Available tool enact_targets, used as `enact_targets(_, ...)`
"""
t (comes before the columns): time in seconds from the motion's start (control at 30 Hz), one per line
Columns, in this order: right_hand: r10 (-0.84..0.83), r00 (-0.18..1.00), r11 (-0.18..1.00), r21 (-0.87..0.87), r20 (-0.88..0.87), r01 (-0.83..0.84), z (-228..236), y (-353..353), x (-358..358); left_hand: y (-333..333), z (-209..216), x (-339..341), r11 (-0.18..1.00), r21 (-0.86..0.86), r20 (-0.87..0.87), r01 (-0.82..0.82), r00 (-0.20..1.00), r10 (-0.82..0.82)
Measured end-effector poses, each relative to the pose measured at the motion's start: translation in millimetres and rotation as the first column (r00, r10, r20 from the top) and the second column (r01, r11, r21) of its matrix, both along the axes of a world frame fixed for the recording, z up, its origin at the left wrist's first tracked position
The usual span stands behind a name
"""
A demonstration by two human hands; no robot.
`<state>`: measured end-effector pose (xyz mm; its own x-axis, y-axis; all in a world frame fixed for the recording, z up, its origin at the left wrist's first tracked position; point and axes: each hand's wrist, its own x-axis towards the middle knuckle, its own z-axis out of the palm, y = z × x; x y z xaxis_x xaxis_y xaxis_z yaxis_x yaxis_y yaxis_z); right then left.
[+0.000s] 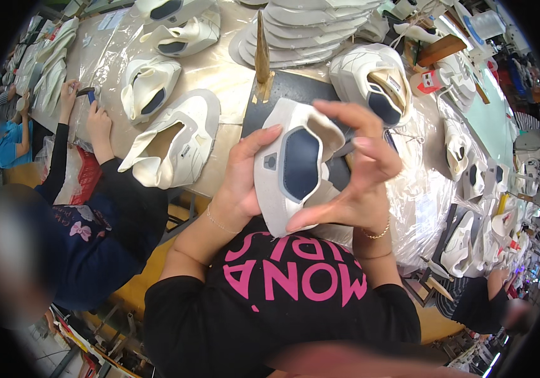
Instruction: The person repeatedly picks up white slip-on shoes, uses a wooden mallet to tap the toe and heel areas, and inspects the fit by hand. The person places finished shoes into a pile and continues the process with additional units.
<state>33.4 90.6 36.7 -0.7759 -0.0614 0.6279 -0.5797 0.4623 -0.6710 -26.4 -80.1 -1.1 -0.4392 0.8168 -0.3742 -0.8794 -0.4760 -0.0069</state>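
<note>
A shoe upper (268,200) in white and light grey, with a dark blue heel panel, is held up in front of my chest. My left hand (244,173) is closed round its left side, thumb over the grey edge. My right hand (364,173) spans the opening from the right, its thumb on the lower edge and its index finger at the upper edge; the other fingers are bent. Beyond it, a pointed wooden peg (262,53) stands upright beside a dark board (301,85). Another upper (181,142) lies left of my hands.
Stacked grey-white uppers (311,31) stand at the far side. More uppers (371,79) sit right of the board and along the left. A co-worker's hands (96,123) hold a blue-handled tool at left. A red-labelled container (426,82) stands at far right.
</note>
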Motion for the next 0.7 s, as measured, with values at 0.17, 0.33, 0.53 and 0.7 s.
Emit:
enact_targets(0.17,0.011,0.984,1.000,-0.022,0.178,-0.007,-9.7,6.0,9.5,-2.5,5.1,4.4,0.999,-0.026,-0.034,0.039,0.999,-0.040)
enact_targets(0.33,0.017,0.972,0.999,0.033,0.235,-0.025,-0.5,14.3,25.7,-6.2,14.6,13.6,0.989,-0.014,-0.289,0.148,0.946,-0.145)
enact_targets(0.53,-0.002,0.973,0.998,0.066,0.230,-0.014,6.0,19.5,36.1,-1.9,13.5,17.8,0.990,-0.034,-0.370,0.140,0.918,-0.143)
enact_targets(0.7,-0.015,0.979,0.995,0.097,0.205,-0.005,5.4,19.4,35.7,-3.0,10.4,20.2,0.988,-0.027,-0.364,0.151,0.919,-0.150)
